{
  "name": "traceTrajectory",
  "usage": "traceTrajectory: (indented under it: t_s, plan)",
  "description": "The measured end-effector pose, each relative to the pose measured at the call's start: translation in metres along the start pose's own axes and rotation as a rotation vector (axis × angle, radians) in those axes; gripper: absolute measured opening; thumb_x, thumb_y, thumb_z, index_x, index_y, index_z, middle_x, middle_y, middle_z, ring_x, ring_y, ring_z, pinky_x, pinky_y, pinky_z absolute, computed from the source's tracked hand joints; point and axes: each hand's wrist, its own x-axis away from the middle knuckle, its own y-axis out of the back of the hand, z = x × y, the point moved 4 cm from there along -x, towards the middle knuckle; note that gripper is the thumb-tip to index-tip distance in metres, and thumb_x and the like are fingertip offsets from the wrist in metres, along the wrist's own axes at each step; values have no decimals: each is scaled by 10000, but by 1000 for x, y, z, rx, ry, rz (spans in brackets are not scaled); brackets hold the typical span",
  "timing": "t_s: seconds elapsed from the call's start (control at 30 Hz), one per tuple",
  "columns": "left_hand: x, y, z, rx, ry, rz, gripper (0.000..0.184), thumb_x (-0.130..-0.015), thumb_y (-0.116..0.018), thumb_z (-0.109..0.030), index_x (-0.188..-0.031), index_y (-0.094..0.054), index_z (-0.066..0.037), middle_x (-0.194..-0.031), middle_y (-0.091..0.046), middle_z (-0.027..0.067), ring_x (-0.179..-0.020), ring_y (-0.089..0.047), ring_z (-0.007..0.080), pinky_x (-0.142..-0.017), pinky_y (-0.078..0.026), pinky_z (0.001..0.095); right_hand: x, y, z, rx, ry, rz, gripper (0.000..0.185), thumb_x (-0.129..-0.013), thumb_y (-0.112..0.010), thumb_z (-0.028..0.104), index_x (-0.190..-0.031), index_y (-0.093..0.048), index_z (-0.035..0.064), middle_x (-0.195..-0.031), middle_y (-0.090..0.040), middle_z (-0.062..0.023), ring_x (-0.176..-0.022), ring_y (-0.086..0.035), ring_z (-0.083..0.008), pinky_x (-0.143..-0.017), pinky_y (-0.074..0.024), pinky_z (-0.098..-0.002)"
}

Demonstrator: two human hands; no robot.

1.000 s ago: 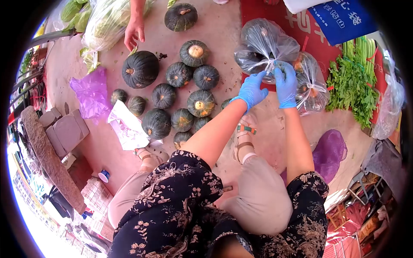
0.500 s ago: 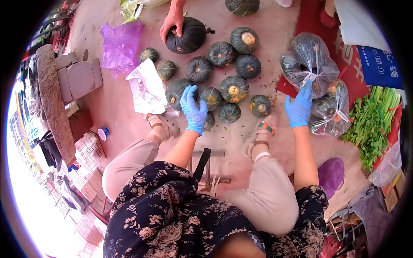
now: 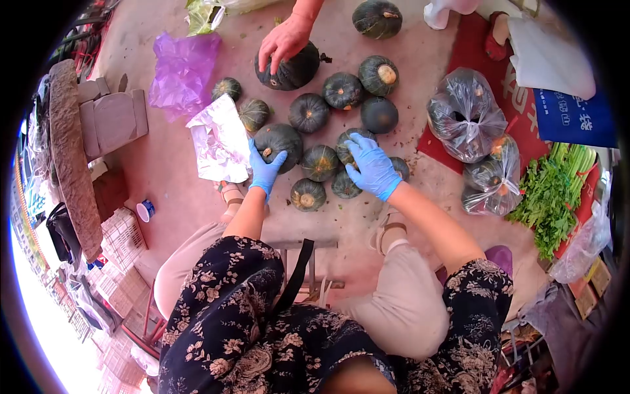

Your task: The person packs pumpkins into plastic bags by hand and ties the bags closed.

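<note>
Dark green pumpkins lie in a loose group on the floor before me. My left hand point(image 3: 265, 172), in a blue glove, is cupped against the near left side of a large pumpkin point(image 3: 282, 143), thumb on its skin. My right hand point(image 3: 374, 165), also gloved in blue, reaches over a striped pumpkin point(image 3: 345, 153) with spread fingers, covering part of it. Between my hands sit a mottled pumpkin point(image 3: 320, 163) and smaller ones point(image 3: 308, 195). At the far side, another person's bare hand point(image 3: 286, 43) rests on a big, very dark pumpkin point(image 3: 291, 73).
Purple plastic bag point(image 3: 184, 72) and crumpled white paper point(image 3: 216, 141) lie at left, near a grey block point(image 3: 118, 123). To the right are bagged pumpkins point(image 3: 469, 121), leafy celery point(image 3: 545, 203) and a blue bag point(image 3: 571, 118). A small cup point(image 3: 145, 211) lies at lower left.
My right hand has swung left from beside the bagged pumpkins to the striped pumpkin. My left hand has shifted left and lower against the large pumpkin. A small pumpkin near it has moved left.
</note>
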Motion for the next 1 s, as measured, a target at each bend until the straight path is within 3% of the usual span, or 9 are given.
traceTrajectory:
  t_s: [0.1,0.13,0.33,0.43,0.5,0.63,0.77,0.9,1.0]
  plan:
    - [-12,16,-48,-254,-161,220,1089,-546,-830,-267,-1405,-176,-125,-1315,-280,224,-1228,-318,374,-1040,-286,408,-30,-18,37,61,112,176,593,-721,-623,235,-1222,-422,-10,-1255,-401,-211,-1047,-470,-344,-874,-424,-414]
    - [-20,18,-56,-325,-270,270,1119,-521,-838,-294,-1412,-168,-204,-1299,-261,244,-1180,-340,450,-995,-343,469,-42,-24,47,91,124,223,622,-717,-628,235,-1247,-405,-3,-1268,-388,-208,-1045,-471,-338,-858,-431,-408]
    - [-48,23,-79,-652,-180,663,1083,-586,-801,-196,-1421,-110,-220,-1385,-167,289,-1247,-282,479,-1027,-325,435,-96,-62,84,281,214,369,724,-721,-638,250,-1349,-328,67,-1331,-339,-214,-1075,-457,-350,-842,-431,-412]
    - [-60,36,-75,-593,-196,851,1020,-652,-738,-114,-1431,-86,-198,-1377,-208,277,-1249,-307,443,-1021,-337,410,-99,-81,96,416,126,458,771,-741,-622,270,-1402,-259,111,-1423,-169,-253,-1153,-395,-424,-852,-428,-432]
    - [-72,42,-63,-528,-274,842,1023,-648,-750,-162,-1431,-92,-193,-1365,-246,266,-1238,-339,418,-1003,-358,414,-100,-96,103,512,62,482,773,-768,-590,257,-1430,-208,144,-1456,-52,-263,-1196,-338,-483,-856,-429,-444]
    - [-85,53,-35,-326,-260,798,964,-667,-744,-196,-1424,-151,-136,-1323,-374,224,-1179,-433,371,-980,-379,386,-110,-118,111,565,-46,380,672,-826,-498,164,-1433,-209,179,-1464,-65,-241,-1191,-347,-494,-855,-433,-444]
    - [-80,60,-23,-92,-194,762,917,-693,-748,-255,-1409,-198,-95,-1282,-446,225,-1129,-497,355,-960,-396,387,-124,-132,117,632,-180,356,625,-854,-453,178,-1431,-213,186,-1472,-88,-210,-1192,-345,-487,-866,-424,-449]
    - [-71,55,12,-53,-244,609,920,-701,-736,-380,-1379,-222,-31,-1298,-427,240,-1169,-463,356,-972,-381,396,-118,-143,116,597,-201,216,606,-850,-451,168,-1419,-243,178,-1469,-98,-204,-1204,-316,-490,-910,-387,-451]
    - [-41,66,33,-393,-486,490,1043,-614,-772,-438,-1387,-201,-32,-1376,-304,227,-1275,-306,381,-1030,-308,418,-115,-142,118,531,-235,167,670,-807,-510,153,-1417,-234,174,-1472,-87,-190,-1229,-286,-480,-933,-371,-464]
